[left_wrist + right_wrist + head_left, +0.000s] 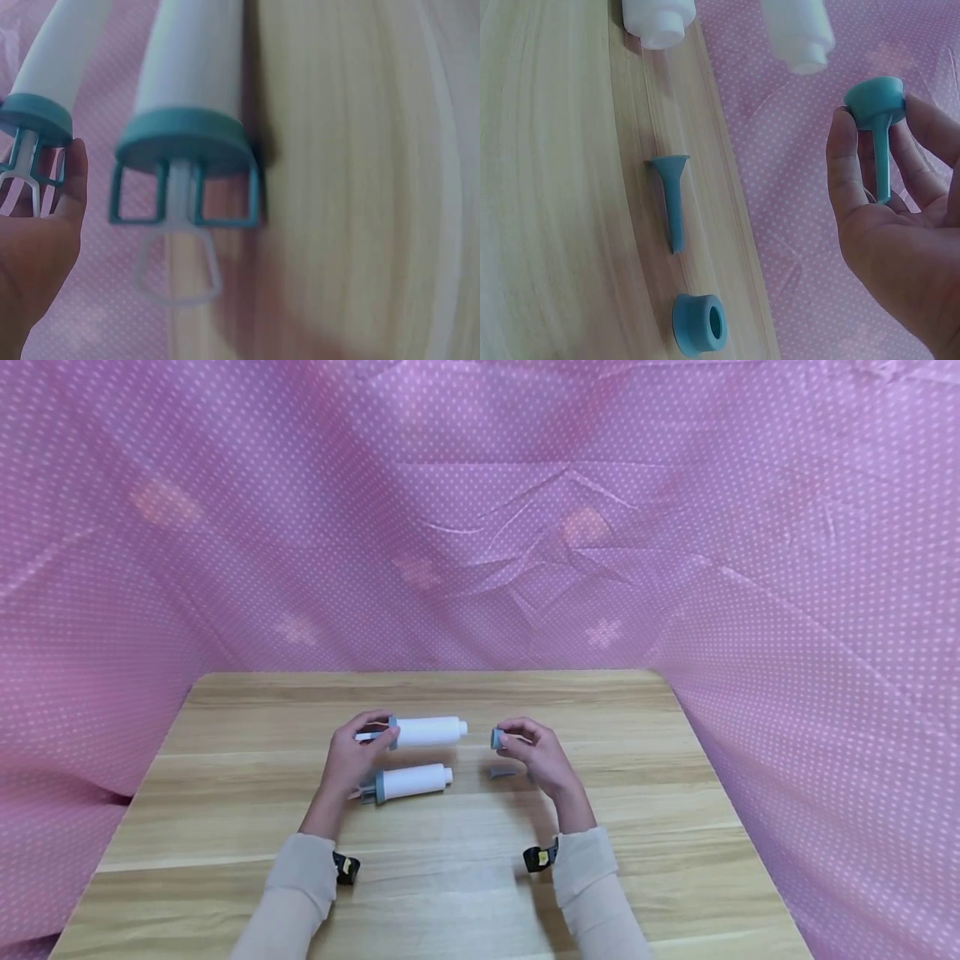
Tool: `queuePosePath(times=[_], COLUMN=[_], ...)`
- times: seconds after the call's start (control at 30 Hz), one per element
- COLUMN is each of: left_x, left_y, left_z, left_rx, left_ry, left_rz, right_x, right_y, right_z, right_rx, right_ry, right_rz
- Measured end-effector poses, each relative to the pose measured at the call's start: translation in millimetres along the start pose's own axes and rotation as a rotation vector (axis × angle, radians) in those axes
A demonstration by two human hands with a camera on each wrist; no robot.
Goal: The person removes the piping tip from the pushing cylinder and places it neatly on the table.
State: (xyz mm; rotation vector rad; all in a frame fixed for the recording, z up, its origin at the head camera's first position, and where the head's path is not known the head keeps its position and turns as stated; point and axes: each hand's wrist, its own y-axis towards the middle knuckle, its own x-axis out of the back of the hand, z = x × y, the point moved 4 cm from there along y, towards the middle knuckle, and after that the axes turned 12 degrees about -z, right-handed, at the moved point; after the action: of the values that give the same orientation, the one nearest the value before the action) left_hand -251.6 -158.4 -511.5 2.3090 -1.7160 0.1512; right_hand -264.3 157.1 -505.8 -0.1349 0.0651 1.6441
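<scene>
In the head view my left hand (351, 758) grips a white syringe (427, 732) by its teal collar, above the table, its narrow end pointing right. The left wrist view shows its teal finger loops and white plunger ring. A second, similar syringe (412, 780) lies on the table just nearer to me. With thumb and fingertips, my right hand (542, 762) pinches a teal cap (875, 101) that has a long thin spout. A gap separates this cap from the syringe's narrow end. Below my right hand lie a loose teal nozzle (673, 199) and a teal ring cap (692, 324).
The wooden table (450, 893) has its far edge against a pink dotted cloth (480, 568), which also hangs at both sides. Each wrist wears a small black camera, such as the left camera (346, 868).
</scene>
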Motion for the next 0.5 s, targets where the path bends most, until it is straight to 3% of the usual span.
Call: queuePosePath(times=[0.27, 0.5], left_x=[7.8, 10.7], left_y=[19.7, 36.9], left_z=[21.9, 40.0], left_rx=[0.033, 0.114], left_ry=[0.101, 0.138], left_rz=[-0.001, -0.007], right_x=[2, 1], right_y=[-1.9, -3.8], right_z=[0, 0], right_rx=[0.0, -0.01], right_ry=[0.002, 0.019], right_rz=[-0.002, -0.007])
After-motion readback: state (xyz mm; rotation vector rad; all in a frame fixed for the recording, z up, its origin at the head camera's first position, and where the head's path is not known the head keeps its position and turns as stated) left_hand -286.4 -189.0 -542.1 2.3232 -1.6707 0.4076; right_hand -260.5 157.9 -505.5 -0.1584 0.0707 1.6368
